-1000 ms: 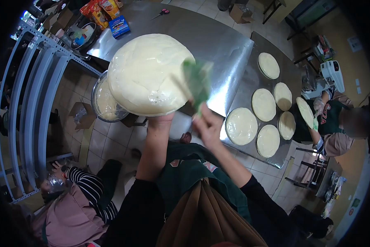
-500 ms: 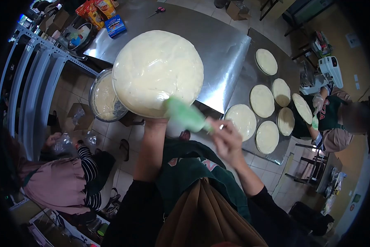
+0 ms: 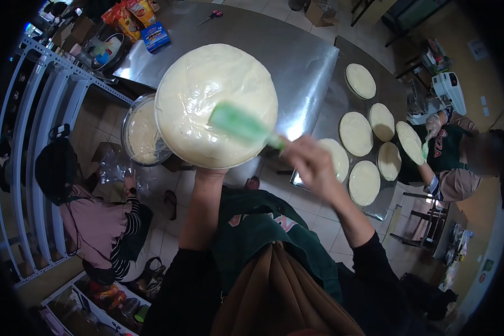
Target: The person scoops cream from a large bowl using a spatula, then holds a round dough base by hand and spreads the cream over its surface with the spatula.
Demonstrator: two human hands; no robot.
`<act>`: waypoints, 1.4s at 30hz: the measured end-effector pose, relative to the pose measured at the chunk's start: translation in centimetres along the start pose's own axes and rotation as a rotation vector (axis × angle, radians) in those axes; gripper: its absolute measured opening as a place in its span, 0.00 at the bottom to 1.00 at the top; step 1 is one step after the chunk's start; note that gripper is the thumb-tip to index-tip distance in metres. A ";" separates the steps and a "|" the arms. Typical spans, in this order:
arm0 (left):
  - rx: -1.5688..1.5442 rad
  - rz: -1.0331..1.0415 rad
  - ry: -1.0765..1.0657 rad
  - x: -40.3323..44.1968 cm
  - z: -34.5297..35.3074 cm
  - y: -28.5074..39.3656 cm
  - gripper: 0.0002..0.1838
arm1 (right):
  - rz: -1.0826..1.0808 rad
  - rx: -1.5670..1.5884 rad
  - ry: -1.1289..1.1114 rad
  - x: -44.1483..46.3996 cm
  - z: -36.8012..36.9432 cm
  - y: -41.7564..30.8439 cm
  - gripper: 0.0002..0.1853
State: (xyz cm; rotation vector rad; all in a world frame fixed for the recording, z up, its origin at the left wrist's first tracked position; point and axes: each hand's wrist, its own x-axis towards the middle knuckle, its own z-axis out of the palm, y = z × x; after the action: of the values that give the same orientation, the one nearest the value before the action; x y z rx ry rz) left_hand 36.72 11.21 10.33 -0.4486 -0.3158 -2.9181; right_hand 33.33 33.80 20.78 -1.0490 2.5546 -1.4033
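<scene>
A large round disc [image 3: 207,84] coated in glossy pale cream rests on my left hand [image 3: 211,172], which is under its near edge; the fingers are hidden beneath it. My right hand [image 3: 313,165] is closed round the handle of a green spatula [image 3: 238,122]. The spatula's blurred blade lies over the lower middle of the disc's coated top. Left of the disc, a metal bowl [image 3: 129,147] holds pale cream. Several cream-coated discs [image 3: 355,134] lie on the metal table [image 3: 302,61] to the right.
A co-worker [image 3: 451,148] at the right holds another disc and a green spatula. Another person [image 3: 95,221] crouches at the lower left with clear plastic. A grey metal rack [image 3: 56,151] stands on the left. Scissors [image 3: 212,17], a blue box [image 3: 155,37] and orange packets are at the table's back.
The spatula has swung from the disc's right edge to over its lower middle, and my right hand has moved right. The person at the lower left has shifted and their head now shows.
</scene>
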 end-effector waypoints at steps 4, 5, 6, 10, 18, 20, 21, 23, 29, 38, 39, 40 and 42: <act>-0.148 -0.022 -0.037 -0.8 0.0 0.4 0.34 | -0.037 0.043 -0.215 -2.5 0.2 -2.3 0.21; -0.191 -0.036 -0.052 -0.8 -0.2 0.5 0.34 | 0.062 0.168 -0.095 -2.2 0.5 -1.4 0.21; -0.191 -0.033 -0.051 -0.9 -0.4 0.6 0.34 | 0.116 0.112 -0.018 -1.6 0.1 0.2 0.21; 0.140 0.055 0.207 -1.7 -2.8 1.6 0.33 | 0.045 0.058 0.005 -2.0 1.1 0.4 0.21; -0.217 0.067 -0.064 0.1 1.2 0.0 0.34 | 0.144 0.071 0.201 -2.0 1.8 2.5 0.17; -0.136 0.137 0.249 -0.1 -2.1 -0.5 0.34 | -0.007 0.093 0.182 -3.6 4.3 2.6 0.17; -0.095 0.172 0.410 0.0 -2.7 -0.7 0.34 | -0.015 0.167 0.139 -4.7 5.3 1.8 0.19; -0.141 0.175 0.224 -0.1 -2.8 -0.4 0.35 | -0.049 0.253 0.058 -5.2 6.0 0.3 0.20; 0.048 0.222 0.439 2.4 6.4 -0.6 0.35 | 0.095 0.302 0.303 -2.5 5.4 3.5 0.16; 0.414 0.131 0.057 0.4 1.5 0.4 0.35 | 0.428 0.878 0.213 1.4 4.7 1.6 0.21; 0.317 0.109 0.035 0.5 1.3 0.4 0.35 | 0.359 0.952 0.247 2.3 3.8 1.8 0.20; 0.221 0.096 0.049 0.4 0.9 0.5 0.35 | 0.306 0.889 0.242 2.5 3.0 2.2 0.20; 0.150 0.079 0.074 0.2 0.3 0.6 0.35 | 0.266 0.474 0.296 1.9 2.1 1.8 0.19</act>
State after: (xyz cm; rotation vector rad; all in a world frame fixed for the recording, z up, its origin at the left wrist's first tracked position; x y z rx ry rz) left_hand 36.75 10.67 10.73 -0.3225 -0.4908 -2.8007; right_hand 31.65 31.85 18.73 -0.4404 2.2297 -2.0547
